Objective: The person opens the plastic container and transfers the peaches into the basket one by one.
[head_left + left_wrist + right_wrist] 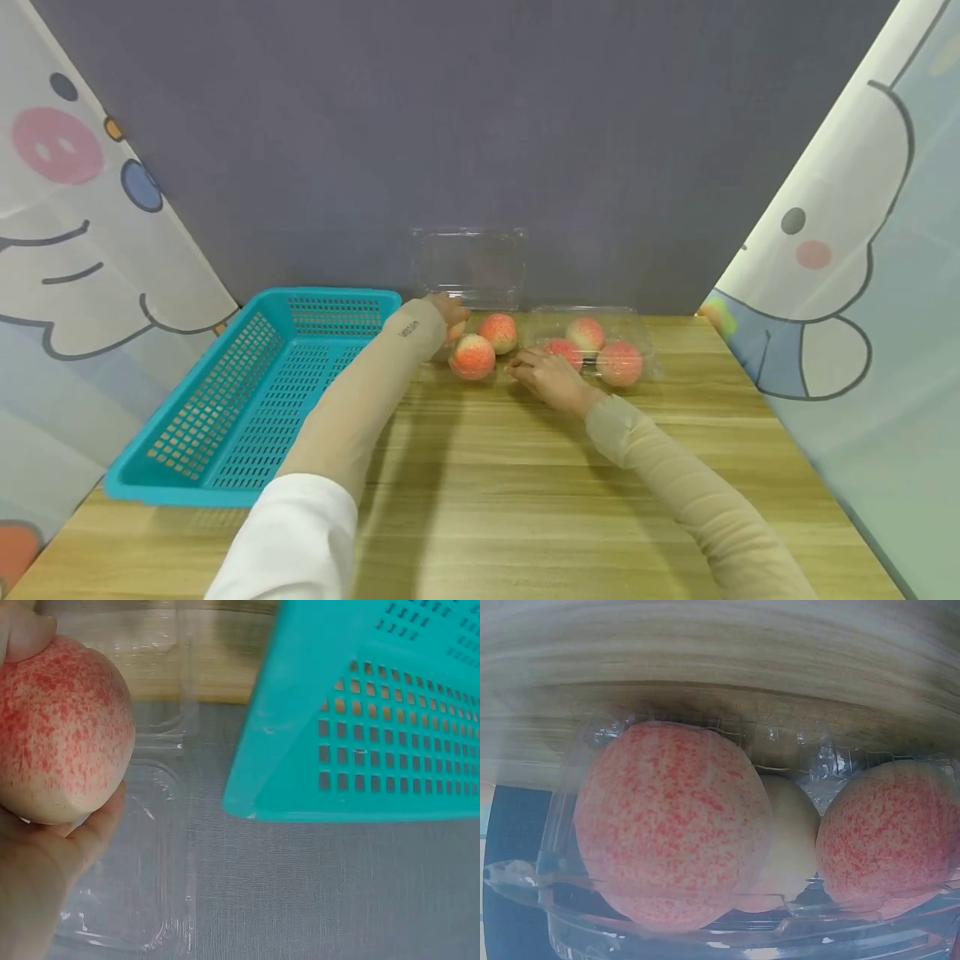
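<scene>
We saw one speckled peach (67,735) in the left hand (447,310), at the left side of the open clear box (161,697), thumb on one side and fingers underneath; whether it touched the base we could not tell. We judged it light to middling in weight, firm, with a dull skin that offered fair grip, though real fruit might bruise under hard fingertips. A broad hold around its widest part seemed best to us, with the thumb set opposite the fingers. The right hand (553,381) lay low between the two boxes; we could not tell whether its fingers pinched an edge or merely rested there. Two more peaches, the front one (472,357) and the rear one (499,332), sat in the open clear box, whose lid (471,265) stood raised behind them. We took the plastic for thin, slick and easily flexed, better held by its rim. To the right, the second clear box (647,342) held three peaches (587,336) under clear plastic. At left we had the turquoise basket (187,495), stiff-looking, with slotted floor and pierced walls.
</scene>
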{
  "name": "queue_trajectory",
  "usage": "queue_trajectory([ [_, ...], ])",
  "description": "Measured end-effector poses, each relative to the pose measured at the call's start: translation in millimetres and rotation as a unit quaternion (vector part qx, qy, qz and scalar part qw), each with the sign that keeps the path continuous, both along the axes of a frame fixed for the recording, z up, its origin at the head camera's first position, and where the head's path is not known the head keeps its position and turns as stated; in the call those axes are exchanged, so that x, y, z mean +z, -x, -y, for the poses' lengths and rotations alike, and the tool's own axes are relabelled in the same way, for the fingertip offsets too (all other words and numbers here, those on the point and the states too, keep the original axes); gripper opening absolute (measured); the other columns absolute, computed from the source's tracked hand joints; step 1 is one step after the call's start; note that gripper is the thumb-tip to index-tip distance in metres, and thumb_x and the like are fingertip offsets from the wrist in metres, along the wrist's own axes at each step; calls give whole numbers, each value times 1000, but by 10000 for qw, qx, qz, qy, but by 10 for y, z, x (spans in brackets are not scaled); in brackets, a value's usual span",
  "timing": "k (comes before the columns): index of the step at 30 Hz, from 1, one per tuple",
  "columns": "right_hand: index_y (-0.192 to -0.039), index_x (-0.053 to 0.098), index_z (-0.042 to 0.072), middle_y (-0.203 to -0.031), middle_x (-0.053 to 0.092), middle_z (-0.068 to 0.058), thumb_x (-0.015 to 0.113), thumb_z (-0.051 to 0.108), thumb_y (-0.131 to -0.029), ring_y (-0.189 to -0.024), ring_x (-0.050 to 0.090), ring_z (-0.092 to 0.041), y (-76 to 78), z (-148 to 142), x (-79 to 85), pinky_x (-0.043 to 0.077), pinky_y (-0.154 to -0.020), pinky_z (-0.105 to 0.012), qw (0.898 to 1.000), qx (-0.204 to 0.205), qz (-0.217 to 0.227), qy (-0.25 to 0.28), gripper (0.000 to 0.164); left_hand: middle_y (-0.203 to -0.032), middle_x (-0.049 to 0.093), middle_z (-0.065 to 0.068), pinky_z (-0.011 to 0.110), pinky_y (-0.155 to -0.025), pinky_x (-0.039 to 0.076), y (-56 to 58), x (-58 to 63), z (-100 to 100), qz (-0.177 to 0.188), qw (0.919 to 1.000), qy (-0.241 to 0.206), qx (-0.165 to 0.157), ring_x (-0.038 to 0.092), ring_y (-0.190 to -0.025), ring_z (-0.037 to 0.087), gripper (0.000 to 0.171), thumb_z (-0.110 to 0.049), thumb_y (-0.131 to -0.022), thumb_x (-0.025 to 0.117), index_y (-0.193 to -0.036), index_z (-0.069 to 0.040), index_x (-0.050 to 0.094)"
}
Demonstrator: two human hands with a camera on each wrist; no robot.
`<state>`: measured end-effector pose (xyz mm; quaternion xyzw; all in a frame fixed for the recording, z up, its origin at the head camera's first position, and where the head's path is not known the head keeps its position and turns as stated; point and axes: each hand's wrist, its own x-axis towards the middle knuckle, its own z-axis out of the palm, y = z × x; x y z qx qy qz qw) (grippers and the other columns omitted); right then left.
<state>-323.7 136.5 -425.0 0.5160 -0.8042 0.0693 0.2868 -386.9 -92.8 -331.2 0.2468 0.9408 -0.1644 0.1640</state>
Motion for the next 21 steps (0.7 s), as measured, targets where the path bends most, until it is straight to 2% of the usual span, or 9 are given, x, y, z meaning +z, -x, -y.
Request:
queue_trajectory([
  [1,-94,71,8,-95,65,-4,69,7,-79,-90,62,-17,2,-5,3,55,-73,-25,10000,0,-30,25,15,-141,38,15,52,-104,34,-137,133,-26,11,10000,-27,12,36,-129,38,68,-13,-75,71,-136,-14,42],
  [2,-93,71,7,-95,65,-4,69,7,-79,-89,62,-17,5,-9,4,55,-73,-24,10000,17,-49,52,15,-143,35,16,52,-106,32,-208,212,-45,60,9999,-57,89,33,-131,38,71,-11,-74,72,-137,-14,41],
  [4,-92,71,7,-94,66,-4,70,6,-78,-89,62,-17,2,-8,5,55,-72,-24,9999,16,-82,83,15,-145,32,14,51,-107,30,-173,231,-34,114,9998,-153,99,29,-133,37,76,-13,-73,75,-140,-16,38],
  [6,-92,71,7,-94,66,-4,70,6,-78,-89,62,-17,1,0,15,55,-73,-24,9999,41,-80,85,14,-146,30,13,52,-106,32,-18,146,6,56,9998,-188,39,28,-133,36,82,-20,-71,77,-141,-19,34],
  [7,-92,71,7,-95,65,-5,70,6,-78,-90,62,-18,-4,8,12,55,-73,-24,9999,47,-51,74,14,-145,30,12,51,-106,32,-6,150,15,72,9997,-223,47,29,-133,35,82,-20,-71,77,-141,-19,34],
  [10,-94,70,6,-96,65,-4,68,7,-80,-92,62,-17,-6,26,16,54,-75,-24,10000,-1,43,22,14,-142,33,11,48,-103,37,-67,255,30,39,9994,-336,-29,32,-130,33,81,-23,-72,76,-141,-18,34],
  [14,-94,70,7,-96,65,-4,68,7,-80,-92,62,-18,0,23,30,54,-75,-24,9998,-38,174,36,15,-141,33,9,46,-100,39,-131,361,43,96,9985,-547,20,31,-131,33,79,-23,-73,76,-140,-20,34],
  [18,-94,71,6,-96,65,-4,69,7,-79,-91,62,-18,-6,12,30,54,-74,-23,9997,13,238,98,15,-139,33,8,43,-95,41,-197,428,74,144,9963,-841,91,32,-129,33,76,-22,-74,75,-138,-22,34],
  [21,-93,71,6,-95,65,-4,69,7,-79,-89,62,-17,-16,5,19,54,-73,-23,9996,30,235,134,15,-136,36,9,42,-90,43,-238,477,102,32,9943,-1070,10,38,-123,32,75,-20,-72,74,-137,-21,37],
])
